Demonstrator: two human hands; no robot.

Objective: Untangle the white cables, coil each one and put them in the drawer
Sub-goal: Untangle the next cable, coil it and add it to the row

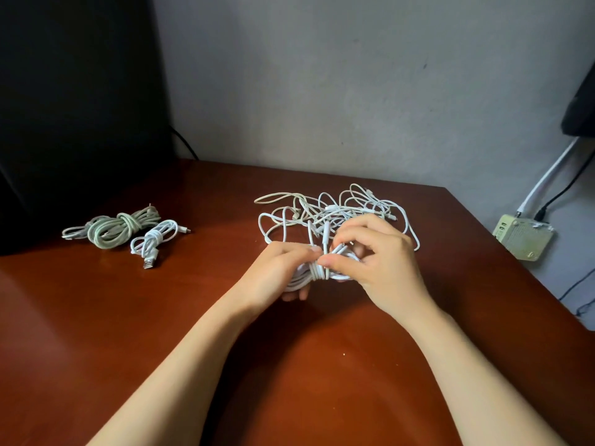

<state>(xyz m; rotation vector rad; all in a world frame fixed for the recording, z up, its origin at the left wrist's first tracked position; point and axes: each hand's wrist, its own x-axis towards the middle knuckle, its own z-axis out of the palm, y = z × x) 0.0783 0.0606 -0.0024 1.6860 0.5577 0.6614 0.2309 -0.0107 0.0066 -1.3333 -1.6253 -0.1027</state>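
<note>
A tangle of white cables (335,207) lies on the brown table (161,317), right of centre. In front of it, both hands hold a white cable bundle (317,273) just above the tabletop. My left hand (280,272) grips the bundle's left side from beneath. My right hand (376,255) pinches a strand wound round its middle; loose strands run up from there into the tangle. Two coiled cables rest at the left: a greenish-white one (112,228) and a smaller white one (154,239) with a USB plug. No drawer is in view.
A grey wall stands behind the table. A dark shape (74,107) fills the upper left. Off the table's right edge sits a pale box (523,236) with a white and a black cable plugged in. Another dark object (582,107) hangs at the upper right.
</note>
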